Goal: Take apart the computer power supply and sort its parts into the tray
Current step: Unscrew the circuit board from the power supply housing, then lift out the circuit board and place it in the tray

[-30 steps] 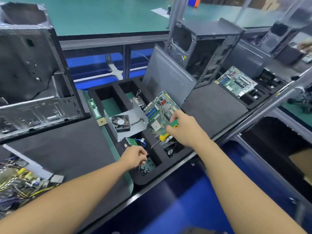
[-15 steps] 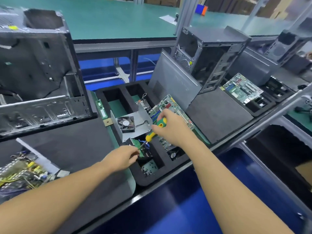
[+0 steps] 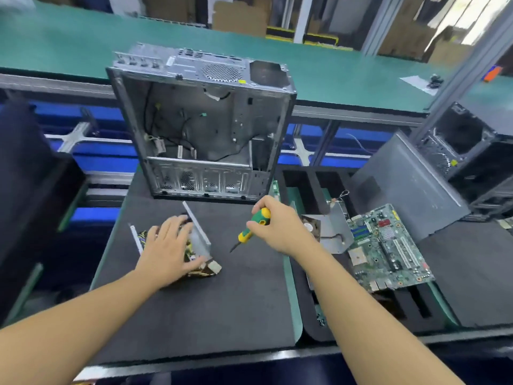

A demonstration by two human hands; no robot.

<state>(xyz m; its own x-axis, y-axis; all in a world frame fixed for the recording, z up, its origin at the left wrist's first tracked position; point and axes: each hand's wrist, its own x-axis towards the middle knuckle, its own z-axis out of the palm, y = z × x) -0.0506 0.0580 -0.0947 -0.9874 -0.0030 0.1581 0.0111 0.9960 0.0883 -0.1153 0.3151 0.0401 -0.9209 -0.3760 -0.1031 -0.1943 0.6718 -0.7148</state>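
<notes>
The opened power supply [image 3: 198,243], a metal shell with yellow wiring and a circuit board inside, lies on the black foam mat [image 3: 194,307]. My left hand [image 3: 169,245] rests on top of it with fingers spread, thumb against its near corner. My right hand [image 3: 277,226] grips a green and yellow screwdriver [image 3: 251,227], tip pointing down-left just above the mat, right of the power supply. The black foam tray [image 3: 302,184] lies to the right; a bent metal cover with a fan [image 3: 330,232] and a green motherboard [image 3: 385,248] lie in it.
An empty computer case [image 3: 205,126] stands open behind the mat. A grey side panel [image 3: 408,184] leans at the right, with another case [image 3: 472,145] behind it. A green bench top [image 3: 347,70] runs across the back. A dark object [image 3: 30,190] fills the left edge.
The view has swung left from the tray to the mat. My left hand left the tray and came down on the power supply. My right hand carried the screwdriver over beside it.
</notes>
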